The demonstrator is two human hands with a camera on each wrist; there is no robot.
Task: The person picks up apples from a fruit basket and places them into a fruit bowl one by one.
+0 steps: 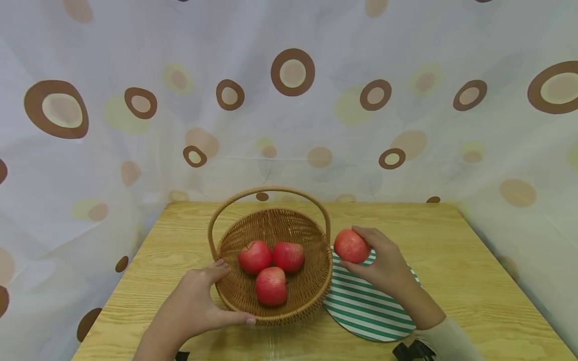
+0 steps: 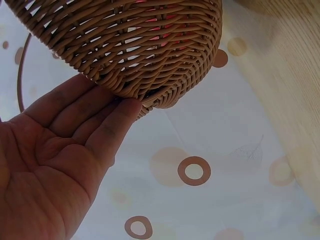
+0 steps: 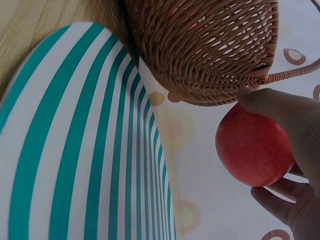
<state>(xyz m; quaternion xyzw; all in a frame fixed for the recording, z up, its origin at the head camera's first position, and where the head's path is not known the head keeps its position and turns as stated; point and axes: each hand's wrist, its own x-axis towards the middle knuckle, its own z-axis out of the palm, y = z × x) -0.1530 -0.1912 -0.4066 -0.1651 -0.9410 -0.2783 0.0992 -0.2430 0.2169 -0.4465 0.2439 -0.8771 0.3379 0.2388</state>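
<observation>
Beside the basket (image 1: pixel 310 293), the right hand (image 1: pixel 386 264) (half-curled) holds an apple (image 1: pixel 351 246).

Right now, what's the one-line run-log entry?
left hand: touches wicker basket | right hand: holds apple beside basket | basket: three apples inside | striped mat: on table

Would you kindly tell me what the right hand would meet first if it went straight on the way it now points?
Probably the wicker basket, at its right side in the head view, with the apple in the right hand touching first; depth is unclear, so it might clear the basket instead.
</observation>
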